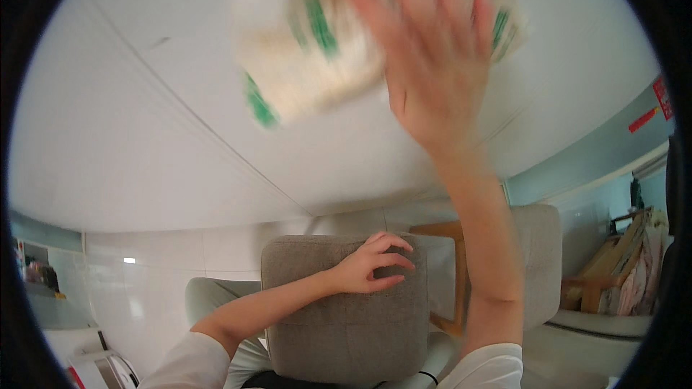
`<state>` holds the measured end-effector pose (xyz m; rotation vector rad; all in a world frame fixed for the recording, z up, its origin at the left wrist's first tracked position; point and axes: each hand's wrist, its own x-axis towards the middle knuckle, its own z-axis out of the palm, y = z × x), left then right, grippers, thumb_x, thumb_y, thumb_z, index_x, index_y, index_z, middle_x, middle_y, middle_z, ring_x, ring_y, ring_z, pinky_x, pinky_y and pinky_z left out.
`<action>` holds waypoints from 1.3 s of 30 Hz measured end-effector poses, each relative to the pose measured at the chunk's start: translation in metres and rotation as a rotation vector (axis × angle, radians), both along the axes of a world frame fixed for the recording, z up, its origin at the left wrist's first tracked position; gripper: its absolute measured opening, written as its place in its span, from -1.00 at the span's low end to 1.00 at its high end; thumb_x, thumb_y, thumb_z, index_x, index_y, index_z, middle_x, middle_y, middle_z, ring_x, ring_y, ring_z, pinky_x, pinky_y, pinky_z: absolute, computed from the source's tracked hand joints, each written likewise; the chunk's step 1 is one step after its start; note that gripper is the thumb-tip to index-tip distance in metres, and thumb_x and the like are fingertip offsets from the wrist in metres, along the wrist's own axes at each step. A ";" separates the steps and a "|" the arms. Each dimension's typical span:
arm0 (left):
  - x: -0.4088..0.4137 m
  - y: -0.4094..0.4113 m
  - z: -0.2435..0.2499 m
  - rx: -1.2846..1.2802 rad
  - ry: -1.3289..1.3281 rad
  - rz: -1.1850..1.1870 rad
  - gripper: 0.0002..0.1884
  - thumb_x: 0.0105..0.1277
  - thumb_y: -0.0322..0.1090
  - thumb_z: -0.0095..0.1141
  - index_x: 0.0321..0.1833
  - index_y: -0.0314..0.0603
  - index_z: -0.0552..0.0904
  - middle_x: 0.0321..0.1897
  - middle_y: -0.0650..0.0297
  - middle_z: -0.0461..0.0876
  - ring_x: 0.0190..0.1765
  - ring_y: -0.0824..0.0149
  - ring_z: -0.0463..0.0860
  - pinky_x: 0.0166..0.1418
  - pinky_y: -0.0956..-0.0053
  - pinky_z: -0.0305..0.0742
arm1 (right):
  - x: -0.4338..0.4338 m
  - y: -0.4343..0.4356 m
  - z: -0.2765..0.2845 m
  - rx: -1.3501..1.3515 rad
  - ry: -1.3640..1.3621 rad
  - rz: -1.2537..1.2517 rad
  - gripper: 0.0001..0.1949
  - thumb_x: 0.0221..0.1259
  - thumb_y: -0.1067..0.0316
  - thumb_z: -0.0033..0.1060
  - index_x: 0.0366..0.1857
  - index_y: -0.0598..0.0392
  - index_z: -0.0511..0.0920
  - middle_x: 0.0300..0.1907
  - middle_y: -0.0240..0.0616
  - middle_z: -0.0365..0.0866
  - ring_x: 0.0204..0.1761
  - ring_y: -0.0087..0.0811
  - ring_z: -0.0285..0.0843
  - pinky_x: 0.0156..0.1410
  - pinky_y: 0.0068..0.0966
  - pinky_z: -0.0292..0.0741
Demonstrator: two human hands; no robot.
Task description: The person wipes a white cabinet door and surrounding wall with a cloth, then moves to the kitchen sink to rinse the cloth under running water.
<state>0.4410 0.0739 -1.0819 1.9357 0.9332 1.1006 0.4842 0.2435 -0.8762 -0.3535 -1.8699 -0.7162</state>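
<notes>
My right hand (pixel 432 59) is stretched far forward, its fingers spread over a cream cloth (pixel 319 73) with green patches. Both the hand and the cloth are blurred, and the cloth runs out past the hand on either side. Beneath them is a broad white tabletop (pixel 162 135), with a thin seam crossing it at the left. My left hand (pixel 373 265) is over a grey fabric chair cushion (pixel 346 335), fingers apart and loosely curled, with nothing in them. Whether it touches the fabric, I cannot tell.
Another grey chair (pixel 535 265) with a wooden frame (pixel 459 281) stands at the right. Beyond it, a wooden rack or seat (pixel 611 265) bears fabric. Pale glossy floor tiles (pixel 162 259) show below the tabletop. A red hanging ornament (pixel 643 120) is at the far right.
</notes>
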 end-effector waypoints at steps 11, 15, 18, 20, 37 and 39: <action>-0.012 0.022 -0.007 0.302 0.247 -0.081 -0.68 0.07 -0.35 0.20 -0.07 -0.06 0.56 0.05 0.16 0.37 0.11 0.13 0.34 0.18 0.27 0.25 | -0.010 0.006 -0.289 -0.354 -0.782 0.778 -0.43 0.11 0.38 -0.15 0.30 -0.24 0.17 0.16 -0.40 0.39 0.01 -0.35 0.44 0.18 -0.38 0.37; -0.020 0.013 -0.010 0.289 0.187 -0.005 -0.67 0.08 -0.33 0.20 -0.05 -0.06 0.55 0.01 0.15 0.38 0.10 0.13 0.35 0.20 0.27 0.22 | 0.025 -0.010 -0.190 -0.584 -0.864 0.422 -0.51 0.09 0.37 -0.15 0.19 -0.23 0.35 0.12 -0.42 0.44 0.00 -0.29 0.46 0.09 -0.39 0.43; -0.020 0.005 -0.007 0.308 0.197 0.027 -0.67 0.10 -0.31 0.19 -0.04 -0.05 0.56 -0.02 0.15 0.38 0.08 0.14 0.35 0.19 0.29 0.22 | 0.001 -0.009 -0.073 0.098 -0.396 0.024 -0.53 0.07 0.42 -0.11 0.15 -0.15 0.40 0.20 -0.42 0.37 0.14 -0.21 0.37 0.15 -0.28 0.33; -0.015 0.015 -0.001 0.385 0.185 0.043 -0.67 0.10 -0.30 0.19 -0.03 -0.05 0.56 -0.02 0.15 0.39 0.06 0.14 0.37 0.16 0.30 0.26 | -0.019 -0.019 0.017 0.171 -0.110 0.011 -0.54 0.08 0.46 -0.12 0.14 -0.13 0.41 0.21 -0.36 0.35 0.19 -0.19 0.31 0.22 -0.22 0.25; -0.166 -0.026 0.191 1.148 0.458 0.956 -0.63 -0.05 -0.51 0.12 -0.09 -0.17 0.55 -0.18 0.22 0.51 -0.14 0.20 0.48 -0.10 0.34 0.38 | -0.095 -0.075 0.008 0.070 -0.019 0.199 -0.49 -0.02 0.54 -0.08 0.16 0.12 0.37 0.28 -0.28 0.25 0.32 -0.30 0.16 0.35 -0.32 0.17; -0.171 -0.023 0.199 1.122 0.436 1.024 -0.62 -0.04 -0.53 0.10 -0.07 -0.17 0.55 -0.18 0.24 0.51 -0.13 0.21 0.47 -0.08 0.36 0.36 | -0.091 -0.077 -0.032 -0.009 -0.067 0.225 -0.49 0.00 0.55 -0.09 0.16 0.14 0.35 0.28 -0.26 0.24 0.33 -0.28 0.14 0.35 -0.30 0.17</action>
